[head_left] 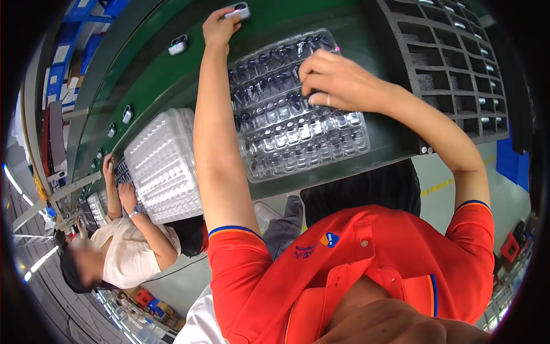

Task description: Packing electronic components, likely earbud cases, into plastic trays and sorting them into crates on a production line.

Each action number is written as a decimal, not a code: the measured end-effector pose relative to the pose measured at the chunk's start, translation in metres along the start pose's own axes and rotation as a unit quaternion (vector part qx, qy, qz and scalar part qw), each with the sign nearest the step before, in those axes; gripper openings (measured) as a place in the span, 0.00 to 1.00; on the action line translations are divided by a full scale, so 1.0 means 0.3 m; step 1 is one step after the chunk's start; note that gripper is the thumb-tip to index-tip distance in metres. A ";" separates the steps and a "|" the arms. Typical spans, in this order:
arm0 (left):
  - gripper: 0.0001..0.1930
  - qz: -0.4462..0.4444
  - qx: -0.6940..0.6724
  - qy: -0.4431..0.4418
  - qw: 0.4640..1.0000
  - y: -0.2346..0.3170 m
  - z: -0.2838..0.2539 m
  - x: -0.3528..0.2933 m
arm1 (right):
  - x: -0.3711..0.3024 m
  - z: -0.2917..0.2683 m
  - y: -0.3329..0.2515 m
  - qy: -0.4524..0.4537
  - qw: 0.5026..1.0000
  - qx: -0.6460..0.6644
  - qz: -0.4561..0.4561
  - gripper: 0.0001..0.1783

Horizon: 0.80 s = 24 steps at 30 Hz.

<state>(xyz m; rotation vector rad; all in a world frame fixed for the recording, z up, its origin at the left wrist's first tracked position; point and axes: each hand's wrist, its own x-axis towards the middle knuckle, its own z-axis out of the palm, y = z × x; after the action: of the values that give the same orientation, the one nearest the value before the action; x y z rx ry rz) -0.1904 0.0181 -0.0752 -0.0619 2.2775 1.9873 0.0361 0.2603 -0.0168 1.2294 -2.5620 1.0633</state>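
Observation:
My left hand [220, 27] reaches to the far side of the green work surface. Its fingers are closed on a small white case [239, 10] with a dark inside, like an earbud charging case. My right hand [344, 83] is over a clear plastic tray [366, 146], fingers curled and pinched down among its pockets; what they hold is hidden. Small dark pieces [260, 86], like earbuds, sit in the tray's farther rows. The nearer rows look mostly clear. A similar white case [178, 45] stands left of my left hand.
More cases [127, 113] stand along the green surface [154, 74] at left. Stacked clear trays [166, 166] lie left of my left arm. A grey foam divider box [432, 80] with silvery pieces stands at right. Another person [129, 241] works with both hands at far left.

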 end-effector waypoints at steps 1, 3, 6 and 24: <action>0.19 0.003 0.051 0.018 0.999 -0.024 -0.002 0.025 | -0.003 0.007 -0.008 0.007 1.000 -0.003 0.010 0.11; 0.15 0.011 0.158 0.032 0.987 -0.060 -0.023 0.072 | -0.009 0.010 -0.004 0.025 0.999 -0.023 -0.004 0.09; 0.17 0.155 0.290 -0.008 0.944 -0.108 -0.079 0.116 | -0.041 0.052 0.020 0.071 0.996 -0.062 0.007 0.07; 0.11 0.488 0.209 -0.435 0.727 0.414 1.340 -0.972 | -1.200 -0.765 -0.103 0.121 0.870 -0.180 0.443 0.07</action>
<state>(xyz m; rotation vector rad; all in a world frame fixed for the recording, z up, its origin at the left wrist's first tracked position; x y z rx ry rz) 0.1106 0.4192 0.0278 1.9738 2.0302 1.0879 0.2542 0.6246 0.0376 -0.2209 -2.9231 0.6803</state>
